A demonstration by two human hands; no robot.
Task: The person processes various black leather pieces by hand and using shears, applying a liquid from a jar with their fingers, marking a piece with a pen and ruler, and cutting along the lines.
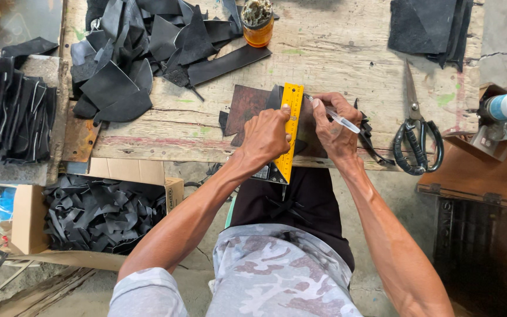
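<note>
Down at the near edge of the worn wooden workbench [347, 53], two hands are working a ruler and a pen over dark leather.

The left hand [265, 136] is pressing flat, fingers together, on a yellow metal ruler [289, 130] that is lying lengthwise over a dark brown leather piece [247, 105], its lower end overhanging the bench edge. The right hand [334, 126] is pinching a clear-barrelled pen [334, 115], fingers clamped round it, with the tip touching the ruler's right edge near its top. Black-handled shears [416, 132] are lying just right of that hand. A heap of black leather offcuts [142, 53] is sitting at the far left beside an amber glass jar [258, 26]; a cardboard box of scraps [98, 214] is standing below.
</note>
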